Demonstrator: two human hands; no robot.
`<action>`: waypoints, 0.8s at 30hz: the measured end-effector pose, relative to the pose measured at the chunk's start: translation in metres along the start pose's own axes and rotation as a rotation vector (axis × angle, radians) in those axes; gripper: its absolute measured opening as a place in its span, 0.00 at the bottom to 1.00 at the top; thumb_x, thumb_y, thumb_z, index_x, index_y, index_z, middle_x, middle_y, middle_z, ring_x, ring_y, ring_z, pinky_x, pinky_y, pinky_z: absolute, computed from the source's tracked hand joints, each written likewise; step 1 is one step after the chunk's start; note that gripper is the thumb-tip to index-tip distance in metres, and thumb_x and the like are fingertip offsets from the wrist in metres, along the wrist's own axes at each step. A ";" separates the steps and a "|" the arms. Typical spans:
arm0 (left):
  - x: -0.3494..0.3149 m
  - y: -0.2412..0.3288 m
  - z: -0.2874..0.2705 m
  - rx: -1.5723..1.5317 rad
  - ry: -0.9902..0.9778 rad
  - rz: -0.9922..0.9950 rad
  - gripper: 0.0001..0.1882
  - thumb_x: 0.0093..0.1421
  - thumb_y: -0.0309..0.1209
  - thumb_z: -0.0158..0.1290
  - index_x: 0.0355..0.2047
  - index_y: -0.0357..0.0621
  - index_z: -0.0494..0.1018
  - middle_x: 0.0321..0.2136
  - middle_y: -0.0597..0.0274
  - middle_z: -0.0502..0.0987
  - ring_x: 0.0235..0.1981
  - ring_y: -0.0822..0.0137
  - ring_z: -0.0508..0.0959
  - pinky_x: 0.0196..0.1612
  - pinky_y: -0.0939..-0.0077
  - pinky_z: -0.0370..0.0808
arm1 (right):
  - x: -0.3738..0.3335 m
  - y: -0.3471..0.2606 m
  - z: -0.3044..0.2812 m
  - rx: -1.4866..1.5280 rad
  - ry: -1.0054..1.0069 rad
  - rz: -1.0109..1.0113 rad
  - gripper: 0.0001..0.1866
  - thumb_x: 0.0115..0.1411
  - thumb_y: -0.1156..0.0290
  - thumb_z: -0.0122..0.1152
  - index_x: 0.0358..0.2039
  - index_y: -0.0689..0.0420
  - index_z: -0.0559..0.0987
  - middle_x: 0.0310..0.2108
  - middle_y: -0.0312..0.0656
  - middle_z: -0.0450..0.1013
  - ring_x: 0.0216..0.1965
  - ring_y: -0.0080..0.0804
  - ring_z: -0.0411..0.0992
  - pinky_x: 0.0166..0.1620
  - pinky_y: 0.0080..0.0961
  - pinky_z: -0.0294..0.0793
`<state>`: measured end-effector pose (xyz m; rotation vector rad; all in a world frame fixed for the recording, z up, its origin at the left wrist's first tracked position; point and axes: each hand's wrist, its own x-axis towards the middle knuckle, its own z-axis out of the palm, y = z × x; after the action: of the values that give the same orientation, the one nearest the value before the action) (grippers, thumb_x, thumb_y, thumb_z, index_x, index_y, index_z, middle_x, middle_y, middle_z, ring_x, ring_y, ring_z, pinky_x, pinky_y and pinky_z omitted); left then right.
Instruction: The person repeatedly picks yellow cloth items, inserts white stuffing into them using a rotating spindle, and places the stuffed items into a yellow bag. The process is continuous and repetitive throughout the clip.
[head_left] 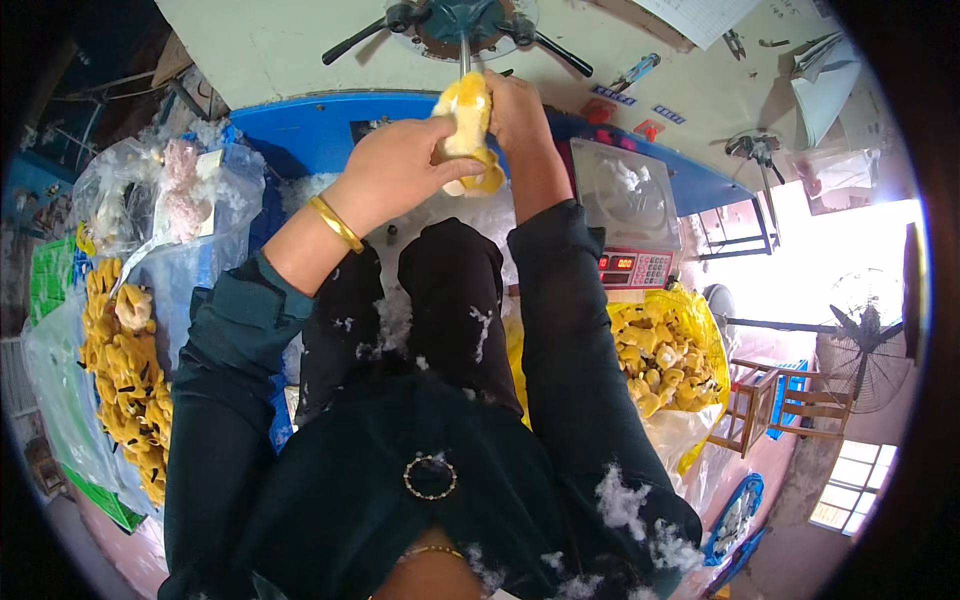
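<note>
A small yellow and cream plush toy (466, 118) hangs at the end of the thin metal nozzle (464, 55) of a stuffing machine (465, 18). My left hand (395, 165) is closed round the toy's lower part, its thumb across the front. Behind the toy's upper right side, my right hand (515, 108) grips it close to the nozzle; part of those fingers is hidden. Whether the nozzle's tip is inside the toy cannot be seen clearly.
Right of my knees stands a digital scale (625, 200) with white fluff on its plate. Below it, a yellow sack (715, 345) holds many yellow plush pieces. More yellow plush toys (125, 370) lie in plastic at left. A fan (862, 345) stands far right.
</note>
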<state>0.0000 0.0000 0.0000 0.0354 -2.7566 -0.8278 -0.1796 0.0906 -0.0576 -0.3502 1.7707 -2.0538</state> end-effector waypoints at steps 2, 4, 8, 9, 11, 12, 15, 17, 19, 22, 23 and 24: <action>0.000 -0.006 0.007 -0.025 0.070 -0.012 0.23 0.54 0.48 0.58 0.35 0.39 0.74 0.20 0.55 0.75 0.22 0.58 0.76 0.25 0.68 0.70 | -0.003 -0.005 0.004 -0.051 0.018 -0.017 0.19 0.58 0.62 0.51 0.25 0.69 0.75 0.25 0.52 0.75 0.22 0.40 0.71 0.29 0.31 0.69; -0.003 -0.002 0.020 -0.055 0.083 -0.027 0.22 0.54 0.48 0.58 0.34 0.39 0.74 0.20 0.55 0.75 0.21 0.57 0.76 0.25 0.68 0.70 | -0.018 0.015 -0.011 -0.232 0.120 -0.138 0.20 0.59 0.62 0.51 0.24 0.70 0.74 0.21 0.51 0.73 0.22 0.36 0.70 0.27 0.32 0.68; -0.018 -0.010 0.021 -0.018 0.102 -0.055 0.22 0.53 0.47 0.59 0.33 0.39 0.74 0.19 0.55 0.75 0.21 0.56 0.76 0.24 0.67 0.70 | -0.058 0.030 0.002 -0.310 0.230 -0.228 0.20 0.60 0.63 0.51 0.23 0.70 0.73 0.17 0.50 0.70 0.22 0.31 0.70 0.25 0.33 0.66; -0.021 -0.011 0.020 -0.010 0.095 -0.050 0.21 0.52 0.47 0.59 0.32 0.39 0.74 0.19 0.55 0.75 0.21 0.56 0.76 0.24 0.67 0.70 | -0.067 0.031 0.004 -0.317 0.254 -0.216 0.20 0.61 0.62 0.52 0.23 0.69 0.74 0.17 0.50 0.70 0.22 0.32 0.70 0.25 0.33 0.66; -0.027 -0.014 0.019 0.001 0.087 -0.051 0.21 0.52 0.47 0.60 0.31 0.40 0.74 0.19 0.56 0.75 0.21 0.56 0.76 0.24 0.67 0.70 | -0.085 0.028 0.011 -0.275 0.255 -0.231 0.19 0.64 0.63 0.49 0.23 0.66 0.74 0.18 0.45 0.71 0.22 0.26 0.69 0.25 0.28 0.66; -0.028 -0.015 0.018 0.017 0.082 -0.041 0.21 0.51 0.46 0.60 0.30 0.40 0.74 0.19 0.56 0.75 0.21 0.55 0.76 0.24 0.67 0.70 | -0.096 0.021 0.018 -0.194 0.253 -0.244 0.19 0.64 0.64 0.48 0.22 0.66 0.74 0.18 0.43 0.71 0.21 0.25 0.69 0.24 0.27 0.66; -0.033 -0.015 0.015 0.051 0.072 -0.021 0.20 0.50 0.45 0.61 0.30 0.41 0.73 0.19 0.56 0.74 0.22 0.55 0.76 0.24 0.66 0.71 | -0.105 0.027 0.022 -0.076 0.265 -0.239 0.17 0.66 0.65 0.46 0.26 0.65 0.74 0.22 0.40 0.72 0.24 0.22 0.70 0.28 0.22 0.68; -0.036 -0.013 0.016 0.052 0.071 -0.020 0.19 0.49 0.44 0.62 0.30 0.41 0.73 0.20 0.56 0.75 0.22 0.55 0.76 0.24 0.65 0.71 | -0.113 0.031 0.026 0.028 0.299 -0.236 0.16 0.65 0.63 0.49 0.32 0.66 0.73 0.27 0.43 0.73 0.28 0.25 0.71 0.30 0.23 0.69; -0.043 -0.010 0.019 0.066 0.109 -0.002 0.19 0.49 0.42 0.62 0.31 0.41 0.73 0.21 0.56 0.75 0.23 0.55 0.76 0.25 0.65 0.71 | -0.137 0.015 0.038 -0.297 0.312 -0.221 0.17 0.63 0.62 0.53 0.38 0.66 0.70 0.32 0.45 0.73 0.32 0.28 0.71 0.33 0.24 0.70; -0.055 -0.001 0.022 -0.032 0.149 0.031 0.17 0.49 0.38 0.62 0.32 0.40 0.71 0.23 0.56 0.75 0.24 0.56 0.76 0.27 0.67 0.72 | -0.159 0.020 0.038 -0.344 0.211 -0.296 0.22 0.61 0.62 0.56 0.46 0.68 0.66 0.37 0.48 0.72 0.38 0.35 0.72 0.39 0.26 0.72; -0.060 0.004 0.020 -0.123 0.171 0.026 0.17 0.50 0.38 0.62 0.31 0.40 0.71 0.23 0.56 0.75 0.23 0.57 0.76 0.27 0.68 0.72 | -0.159 0.024 0.032 -0.138 0.164 -0.221 0.22 0.61 0.64 0.55 0.47 0.69 0.67 0.37 0.47 0.72 0.38 0.35 0.73 0.39 0.26 0.73; -0.062 0.008 0.018 -0.130 0.255 -0.045 0.18 0.48 0.40 0.63 0.32 0.41 0.71 0.22 0.57 0.74 0.23 0.57 0.75 0.27 0.68 0.71 | -0.156 0.018 0.027 0.059 0.100 -0.135 0.20 0.61 0.65 0.54 0.46 0.68 0.68 0.36 0.47 0.73 0.37 0.34 0.74 0.38 0.26 0.75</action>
<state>0.0553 0.0226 -0.0250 0.1664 -2.4680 -0.9422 -0.0271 0.1361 -0.0594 -0.3646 1.7843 -2.2489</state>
